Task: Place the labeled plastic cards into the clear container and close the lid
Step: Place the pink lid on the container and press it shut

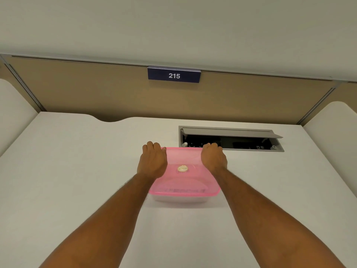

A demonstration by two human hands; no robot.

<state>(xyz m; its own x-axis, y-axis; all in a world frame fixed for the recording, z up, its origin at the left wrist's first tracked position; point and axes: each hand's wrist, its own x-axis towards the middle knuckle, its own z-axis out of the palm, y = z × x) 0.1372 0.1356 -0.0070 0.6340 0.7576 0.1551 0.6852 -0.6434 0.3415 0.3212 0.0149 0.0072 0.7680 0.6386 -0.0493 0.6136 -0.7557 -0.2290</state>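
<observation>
A clear container [179, 200] stands on the white desk, covered by a translucent pink lid [184, 180] with a round gold sticker in its middle. Dark printed cards show faintly through the lid near its front edge. My left hand [153, 161] lies on the lid's far left corner with fingers curled over the rim. My right hand [213, 158] lies on the far right corner the same way. Both forearms stretch from the bottom of the view.
A grey cable hatch [231, 139] with its flap raised is set into the white desk [77, 171] just behind and right of the container. A tan partition with a blue sign reading 215 [174, 75] closes the back. White side panels stand left and right.
</observation>
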